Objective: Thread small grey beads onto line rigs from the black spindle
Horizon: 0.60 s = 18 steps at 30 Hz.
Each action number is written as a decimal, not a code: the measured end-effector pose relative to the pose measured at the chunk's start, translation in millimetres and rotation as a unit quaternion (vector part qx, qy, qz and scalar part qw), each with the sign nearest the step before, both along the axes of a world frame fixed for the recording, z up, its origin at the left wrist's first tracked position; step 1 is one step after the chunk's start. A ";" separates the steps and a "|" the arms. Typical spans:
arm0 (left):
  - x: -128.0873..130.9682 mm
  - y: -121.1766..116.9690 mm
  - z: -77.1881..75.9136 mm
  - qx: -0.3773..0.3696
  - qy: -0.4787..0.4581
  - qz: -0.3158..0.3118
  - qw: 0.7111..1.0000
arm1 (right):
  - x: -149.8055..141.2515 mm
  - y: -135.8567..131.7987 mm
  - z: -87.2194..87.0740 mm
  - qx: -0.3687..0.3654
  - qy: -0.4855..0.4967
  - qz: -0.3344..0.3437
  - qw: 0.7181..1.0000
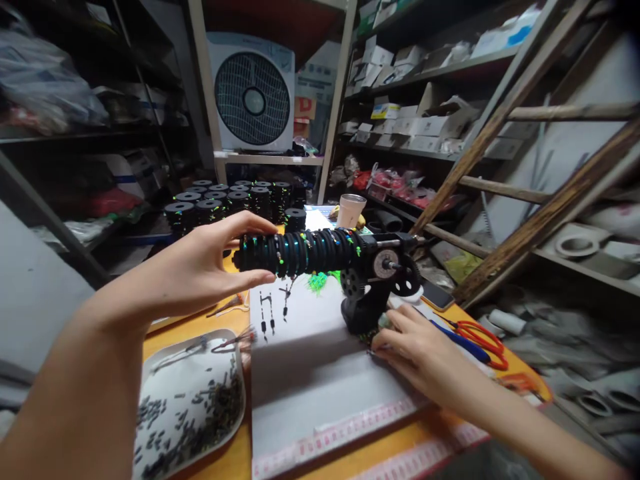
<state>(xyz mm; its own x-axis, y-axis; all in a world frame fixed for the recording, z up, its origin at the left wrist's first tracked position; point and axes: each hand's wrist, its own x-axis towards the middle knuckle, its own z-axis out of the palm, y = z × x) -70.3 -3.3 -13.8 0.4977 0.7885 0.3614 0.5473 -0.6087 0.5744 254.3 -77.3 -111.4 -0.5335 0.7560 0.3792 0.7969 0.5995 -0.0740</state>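
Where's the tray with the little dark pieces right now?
In the head view, the white tray is at the lower left, on the yellow table, just left of the white board.

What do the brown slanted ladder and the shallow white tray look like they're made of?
The brown slanted ladder looks like rough wood, with streaky grain and uneven rungs. The shallow white tray seems to be smooth plastic, judging by its evenly rounded rim, though enamelled metal is possible.

I read a red letter like "D" on the orange box (305,108), upper middle; the ruler strips' (357,427) digits blur.
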 end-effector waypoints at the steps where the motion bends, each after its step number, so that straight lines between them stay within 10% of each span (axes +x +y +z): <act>1: -0.6 -0.9 0.6 0.005 0.027 0.004 1.000 | 3.4 -1.3 -5.8 -0.016 0.000 -0.003 1.000; 13: -15.5 0.3 -0.7 -0.027 0.038 0.009 0.999 | -0.6 2.2 -33.4 -0.073 0.039 -0.027 0.996; 18: -17.0 0.3 0.6 -0.047 0.013 0.013 0.999 | -15.5 -0.4 -19.1 -0.060 0.079 0.000 0.995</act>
<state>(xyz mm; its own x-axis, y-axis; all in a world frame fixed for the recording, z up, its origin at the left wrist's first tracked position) -87.3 -3.0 -13.2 0.4851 0.8308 0.2729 0.5777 -0.5388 0.6132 238.8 -77.8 -130.5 -0.4745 0.8013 0.3645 0.7700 0.5785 -0.2693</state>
